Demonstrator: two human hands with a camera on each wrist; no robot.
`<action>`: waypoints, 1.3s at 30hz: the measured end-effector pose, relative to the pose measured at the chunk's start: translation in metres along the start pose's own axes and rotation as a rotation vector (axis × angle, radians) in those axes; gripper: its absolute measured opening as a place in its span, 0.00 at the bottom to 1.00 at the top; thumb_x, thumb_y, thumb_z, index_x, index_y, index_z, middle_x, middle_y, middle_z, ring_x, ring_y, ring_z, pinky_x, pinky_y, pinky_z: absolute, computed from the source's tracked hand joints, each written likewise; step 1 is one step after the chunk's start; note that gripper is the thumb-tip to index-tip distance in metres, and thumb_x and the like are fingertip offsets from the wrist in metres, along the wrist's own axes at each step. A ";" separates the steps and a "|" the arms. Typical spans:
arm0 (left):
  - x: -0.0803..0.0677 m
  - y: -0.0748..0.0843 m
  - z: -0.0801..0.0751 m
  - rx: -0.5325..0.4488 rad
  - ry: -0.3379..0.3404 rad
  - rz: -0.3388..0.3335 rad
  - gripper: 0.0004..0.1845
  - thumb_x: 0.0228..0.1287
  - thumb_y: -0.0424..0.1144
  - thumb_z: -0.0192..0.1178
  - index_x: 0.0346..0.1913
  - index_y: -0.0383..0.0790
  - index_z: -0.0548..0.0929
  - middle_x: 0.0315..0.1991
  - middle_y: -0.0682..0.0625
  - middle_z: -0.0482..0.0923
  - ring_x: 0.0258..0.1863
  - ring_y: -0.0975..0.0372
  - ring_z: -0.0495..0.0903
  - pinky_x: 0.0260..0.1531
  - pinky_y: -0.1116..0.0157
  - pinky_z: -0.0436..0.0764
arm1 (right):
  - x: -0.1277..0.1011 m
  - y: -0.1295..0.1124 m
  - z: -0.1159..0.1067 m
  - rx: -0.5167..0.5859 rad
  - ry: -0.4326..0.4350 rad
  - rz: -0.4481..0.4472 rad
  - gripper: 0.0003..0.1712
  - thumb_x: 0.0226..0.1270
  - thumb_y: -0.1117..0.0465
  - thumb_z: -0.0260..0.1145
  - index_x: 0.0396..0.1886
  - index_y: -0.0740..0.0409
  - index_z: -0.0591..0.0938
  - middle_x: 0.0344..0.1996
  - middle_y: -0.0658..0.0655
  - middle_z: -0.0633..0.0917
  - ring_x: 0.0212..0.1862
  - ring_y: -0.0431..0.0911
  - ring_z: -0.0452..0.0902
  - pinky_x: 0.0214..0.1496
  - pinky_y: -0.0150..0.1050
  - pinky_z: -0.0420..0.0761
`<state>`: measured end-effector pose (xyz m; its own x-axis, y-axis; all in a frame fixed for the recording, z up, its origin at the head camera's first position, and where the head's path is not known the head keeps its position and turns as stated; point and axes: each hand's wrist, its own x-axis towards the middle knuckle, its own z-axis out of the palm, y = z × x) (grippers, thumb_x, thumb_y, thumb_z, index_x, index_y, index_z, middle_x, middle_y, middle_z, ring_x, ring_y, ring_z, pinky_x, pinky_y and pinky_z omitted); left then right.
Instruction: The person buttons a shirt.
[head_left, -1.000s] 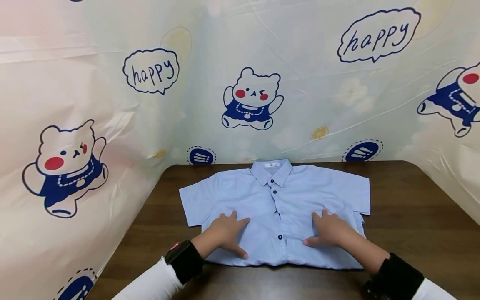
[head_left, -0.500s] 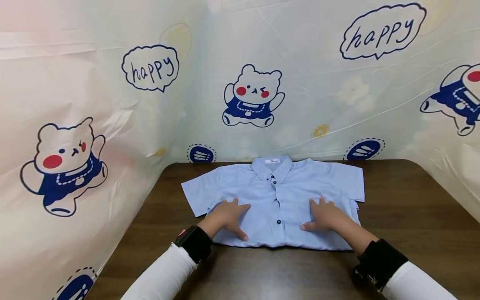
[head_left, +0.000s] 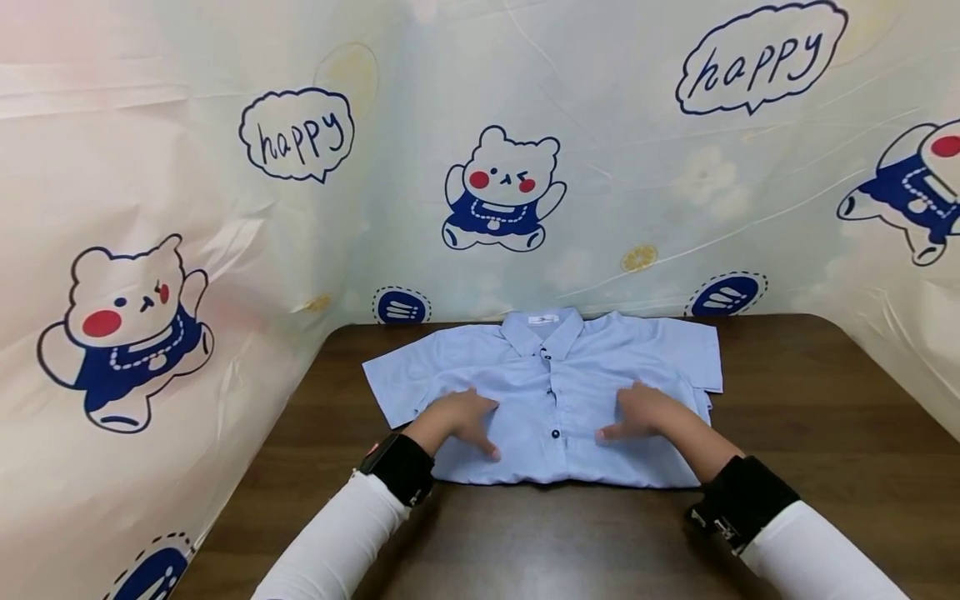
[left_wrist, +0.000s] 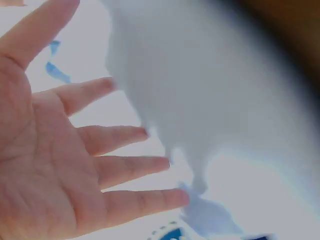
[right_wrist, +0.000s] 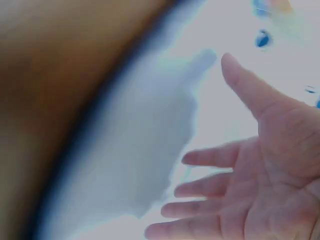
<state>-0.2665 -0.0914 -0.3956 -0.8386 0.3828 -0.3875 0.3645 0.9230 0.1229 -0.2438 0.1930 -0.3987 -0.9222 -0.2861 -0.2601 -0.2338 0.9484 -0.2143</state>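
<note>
A light blue short-sleeved shirt (head_left: pixel 555 392) with dark buttons lies flat on the dark wooden table (head_left: pixel 810 417), collar toward the back, its lower part folded under. My left hand (head_left: pixel 459 417) lies flat on the shirt left of the button line, fingers spread. My right hand (head_left: pixel 643 414) lies flat on it to the right of the buttons. In the left wrist view the left hand (left_wrist: pixel 75 155) shows spread straight fingers beside blurred blue cloth (left_wrist: pixel 200 90). The right hand (right_wrist: pixel 250 195) in the right wrist view is likewise spread next to the blurred cloth (right_wrist: pixel 135 165).
A cartoon-bear plastic sheet (head_left: pixel 495 167) printed with "happy" walls the table at the back and both sides. Bare dark wood (head_left: pixel 555 542) lies between the shirt and me. Black wrist bands (head_left: pixel 397 468) sit on both white sleeves.
Both flat hands have slid away from me, pushing the shirt toward the back wall. The shirt sits farther back on the table than one second ago.
</note>
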 end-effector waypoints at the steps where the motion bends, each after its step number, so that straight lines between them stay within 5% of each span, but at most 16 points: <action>1: 0.002 0.004 -0.004 -0.010 0.026 0.006 0.39 0.52 0.56 0.73 0.64 0.40 0.76 0.64 0.40 0.72 0.64 0.46 0.69 0.62 0.51 0.68 | 0.001 -0.005 -0.004 0.007 0.032 -0.015 0.40 0.60 0.42 0.70 0.51 0.76 0.76 0.46 0.74 0.79 0.51 0.66 0.76 0.53 0.58 0.74; 5: 0.020 0.025 -0.018 -0.144 0.157 0.004 0.20 0.62 0.45 0.67 0.50 0.34 0.84 0.49 0.44 0.82 0.48 0.53 0.80 0.50 0.58 0.77 | 0.011 -0.029 -0.014 0.083 0.208 -0.047 0.28 0.63 0.48 0.68 0.42 0.73 0.80 0.36 0.66 0.82 0.41 0.59 0.79 0.45 0.52 0.77; 9: 0.040 0.044 -0.021 -0.281 0.223 -0.002 0.10 0.63 0.38 0.65 0.43 0.35 0.88 0.41 0.46 0.85 0.37 0.57 0.82 0.38 0.63 0.80 | 0.026 -0.052 -0.010 0.141 0.262 -0.026 0.22 0.63 0.48 0.68 0.26 0.64 0.78 0.23 0.57 0.79 0.28 0.50 0.74 0.31 0.44 0.75; 17: 0.064 0.063 -0.009 -0.260 0.316 -0.055 0.02 0.58 0.35 0.68 0.29 0.42 0.88 0.26 0.53 0.79 0.25 0.62 0.76 0.27 0.68 0.76 | 0.043 -0.064 0.006 0.165 0.351 0.044 0.19 0.57 0.56 0.71 0.16 0.57 0.72 0.15 0.51 0.72 0.21 0.45 0.68 0.23 0.39 0.69; 26: 0.060 0.065 0.000 -0.224 0.453 -0.007 0.14 0.57 0.34 0.67 0.15 0.44 0.80 0.15 0.56 0.73 0.18 0.63 0.72 0.21 0.69 0.70 | 0.041 -0.060 0.009 0.320 0.462 -0.003 0.21 0.58 0.69 0.61 0.09 0.54 0.67 0.10 0.48 0.64 0.16 0.42 0.61 0.20 0.34 0.61; 33: 0.052 0.056 0.009 -0.432 0.601 0.069 0.09 0.49 0.31 0.70 0.16 0.43 0.85 0.15 0.58 0.77 0.17 0.67 0.72 0.20 0.72 0.72 | 0.040 -0.052 0.011 0.568 0.405 -0.015 0.16 0.67 0.67 0.62 0.17 0.62 0.78 0.12 0.49 0.69 0.18 0.42 0.64 0.24 0.34 0.65; 39: 0.048 0.053 0.011 -0.606 0.596 0.092 0.03 0.51 0.33 0.72 0.24 0.40 0.90 0.20 0.55 0.83 0.21 0.68 0.76 0.24 0.71 0.75 | 0.040 -0.049 0.013 0.687 0.343 0.009 0.13 0.69 0.66 0.61 0.24 0.64 0.82 0.13 0.50 0.73 0.19 0.42 0.68 0.24 0.34 0.68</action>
<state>-0.2826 -0.0242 -0.4177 -0.9512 0.2564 0.1719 0.3042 0.6835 0.6635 -0.2655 0.1330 -0.4109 -0.9934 -0.1136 0.0182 -0.0852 0.6201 -0.7799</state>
